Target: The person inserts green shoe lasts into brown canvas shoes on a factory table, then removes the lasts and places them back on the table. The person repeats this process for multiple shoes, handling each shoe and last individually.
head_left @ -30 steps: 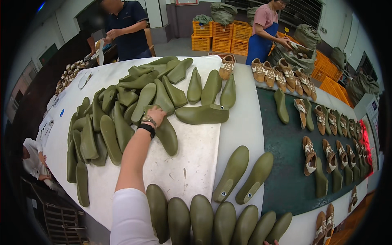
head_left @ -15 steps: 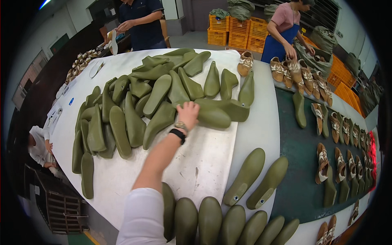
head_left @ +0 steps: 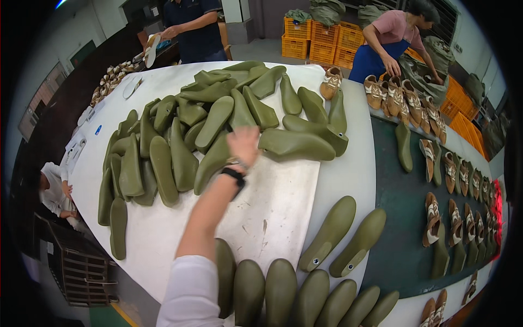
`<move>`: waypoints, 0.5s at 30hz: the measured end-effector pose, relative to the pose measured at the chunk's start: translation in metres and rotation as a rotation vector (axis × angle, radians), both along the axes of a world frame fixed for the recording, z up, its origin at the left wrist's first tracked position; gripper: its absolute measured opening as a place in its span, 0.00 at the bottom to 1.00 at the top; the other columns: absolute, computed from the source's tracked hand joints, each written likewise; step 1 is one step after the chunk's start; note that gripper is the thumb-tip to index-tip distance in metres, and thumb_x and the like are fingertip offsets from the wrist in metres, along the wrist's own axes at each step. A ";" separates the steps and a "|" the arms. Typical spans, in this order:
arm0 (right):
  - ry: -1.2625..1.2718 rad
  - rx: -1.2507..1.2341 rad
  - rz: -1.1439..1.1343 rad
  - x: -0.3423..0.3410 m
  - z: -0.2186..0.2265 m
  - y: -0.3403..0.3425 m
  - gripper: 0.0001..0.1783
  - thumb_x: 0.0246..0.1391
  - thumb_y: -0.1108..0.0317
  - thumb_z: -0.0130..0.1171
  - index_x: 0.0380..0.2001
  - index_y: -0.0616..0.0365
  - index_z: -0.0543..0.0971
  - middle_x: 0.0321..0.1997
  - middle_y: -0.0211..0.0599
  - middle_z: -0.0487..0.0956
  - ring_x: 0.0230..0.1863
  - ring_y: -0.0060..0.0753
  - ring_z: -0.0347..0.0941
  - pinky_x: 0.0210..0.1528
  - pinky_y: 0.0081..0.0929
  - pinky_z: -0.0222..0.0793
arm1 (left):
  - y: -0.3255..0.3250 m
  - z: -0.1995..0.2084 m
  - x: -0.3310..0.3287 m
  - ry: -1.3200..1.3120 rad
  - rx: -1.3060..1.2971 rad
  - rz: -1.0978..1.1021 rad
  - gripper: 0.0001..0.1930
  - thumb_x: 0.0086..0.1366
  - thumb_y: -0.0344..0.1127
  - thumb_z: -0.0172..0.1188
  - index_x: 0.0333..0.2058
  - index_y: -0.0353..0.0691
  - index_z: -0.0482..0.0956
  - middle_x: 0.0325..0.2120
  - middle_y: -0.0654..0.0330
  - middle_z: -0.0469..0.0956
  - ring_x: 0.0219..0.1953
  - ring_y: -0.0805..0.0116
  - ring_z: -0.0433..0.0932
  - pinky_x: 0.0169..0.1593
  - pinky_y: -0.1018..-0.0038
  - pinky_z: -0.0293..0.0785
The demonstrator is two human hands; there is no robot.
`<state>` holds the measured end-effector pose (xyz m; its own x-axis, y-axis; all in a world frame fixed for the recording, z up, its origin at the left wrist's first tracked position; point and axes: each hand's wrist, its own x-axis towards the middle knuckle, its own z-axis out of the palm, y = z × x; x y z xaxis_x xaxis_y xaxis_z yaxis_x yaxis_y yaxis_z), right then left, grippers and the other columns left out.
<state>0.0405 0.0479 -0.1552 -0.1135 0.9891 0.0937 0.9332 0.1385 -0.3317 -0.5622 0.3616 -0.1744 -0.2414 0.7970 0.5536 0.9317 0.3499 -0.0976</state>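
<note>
My left hand (head_left: 243,144), with a black watch on the wrist, reaches over the front of a pile of olive-green shoe lasts (head_left: 218,117). Its fingers are smeared by motion and partly hidden, so their grip does not show. One shoe last (head_left: 200,169) lies under and left of the hand. Just right of the fingers another shoe last (head_left: 297,146) lies on its side, with a further shoe last (head_left: 321,129) behind it. My right hand is out of view.
Below the pile, a row of shoe lasts (head_left: 280,294) stands at the near edge of the white table (head_left: 272,212). Brown-and-white shoes (head_left: 430,218) and lasts line a dark green surface (head_left: 397,218) at right. Two people work beyond the table, near orange crates (head_left: 325,34); a third sits at left.
My left hand has moved slightly left, off the lasts at right. Those lasts have shifted and turned, and now lie apart from the hand. The person at far right has leaned toward the sacks.
</note>
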 end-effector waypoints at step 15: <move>0.030 0.081 0.014 -0.002 -0.005 0.001 0.18 0.46 0.65 0.61 0.41 0.62 0.77 0.39 0.49 0.75 0.54 0.59 0.62 0.58 0.49 0.56 | -0.169 0.046 -0.028 -2.063 0.115 0.071 0.20 0.60 0.36 0.59 0.47 0.31 0.70 0.45 0.52 0.75 0.45 0.62 0.76 0.51 0.65 0.73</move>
